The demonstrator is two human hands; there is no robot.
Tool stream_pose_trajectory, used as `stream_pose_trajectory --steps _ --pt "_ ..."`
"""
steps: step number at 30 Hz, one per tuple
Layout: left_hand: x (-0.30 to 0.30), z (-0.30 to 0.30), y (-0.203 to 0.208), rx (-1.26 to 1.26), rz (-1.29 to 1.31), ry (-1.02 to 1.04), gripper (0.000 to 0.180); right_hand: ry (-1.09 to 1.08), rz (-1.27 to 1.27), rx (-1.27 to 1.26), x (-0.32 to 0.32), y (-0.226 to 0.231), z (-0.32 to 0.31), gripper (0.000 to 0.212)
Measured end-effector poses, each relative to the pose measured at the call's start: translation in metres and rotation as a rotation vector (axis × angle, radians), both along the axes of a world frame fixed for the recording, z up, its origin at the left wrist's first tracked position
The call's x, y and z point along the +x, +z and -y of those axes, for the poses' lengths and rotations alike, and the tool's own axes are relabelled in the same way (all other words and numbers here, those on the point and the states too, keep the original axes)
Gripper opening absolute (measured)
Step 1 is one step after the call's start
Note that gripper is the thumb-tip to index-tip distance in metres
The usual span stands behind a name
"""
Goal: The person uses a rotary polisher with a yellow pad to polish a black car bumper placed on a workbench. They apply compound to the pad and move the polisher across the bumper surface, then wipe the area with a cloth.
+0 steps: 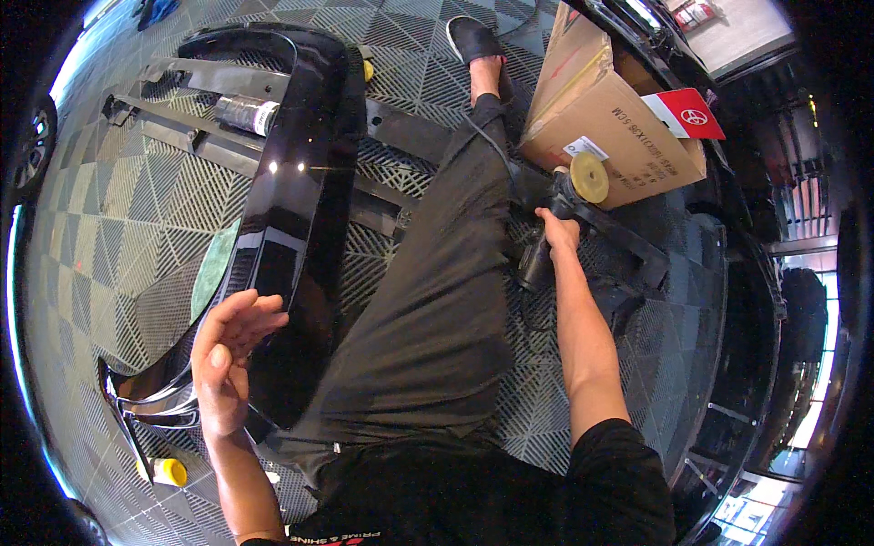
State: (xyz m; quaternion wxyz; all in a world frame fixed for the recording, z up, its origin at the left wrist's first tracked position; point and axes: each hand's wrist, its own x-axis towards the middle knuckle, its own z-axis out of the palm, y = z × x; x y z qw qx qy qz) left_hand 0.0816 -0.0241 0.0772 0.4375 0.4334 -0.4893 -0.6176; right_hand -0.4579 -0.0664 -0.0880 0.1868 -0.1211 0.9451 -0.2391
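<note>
My right hand (563, 234) is wrapped round the body of a black polisher (535, 259) with a round yellow pad (590, 177) facing up. The tool is low over the floor, right of my outstretched leg, and its pad is close to a cardboard box. On the other side my left hand (229, 364) is raised, its fingers loosely curved and the thumb apart, with nothing in it. It is at the near left edge of a long glossy black car body panel (314, 182); whether it touches the panel I cannot tell. A green cloth (217, 266) lies along that edge.
The cardboard box (555, 118) stands at the far right, a red and white card (687, 114) at its opening. A dark bottle (244, 114) lies among black stands (191, 136) under the panel. A yellow-capped bottle (164, 471) is near left. Grey slatted tiles (410, 45) form the floor.
</note>
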Motion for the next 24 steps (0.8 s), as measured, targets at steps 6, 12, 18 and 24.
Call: stream_pose_trajectory --steps 6,12,18,24 --pt "0.019 -0.008 -0.002 0.031 0.034 0.068 0.081 0.003 -0.155 -0.009 -0.025 -0.029 -0.007 0.094" --pt "0.055 -0.037 -0.006 0.058 0.093 0.212 0.071 0.188 -0.083 -0.163 -0.013 -0.018 -0.005 0.103" --pt "0.156 -0.106 -0.035 -0.098 0.347 1.058 0.033 0.310 -0.540 -0.430 0.053 0.012 -0.009 0.077" --pt "0.198 -0.140 -0.102 0.203 0.243 1.634 0.064 0.554 -0.172 -0.885 0.165 0.082 0.038 0.052"
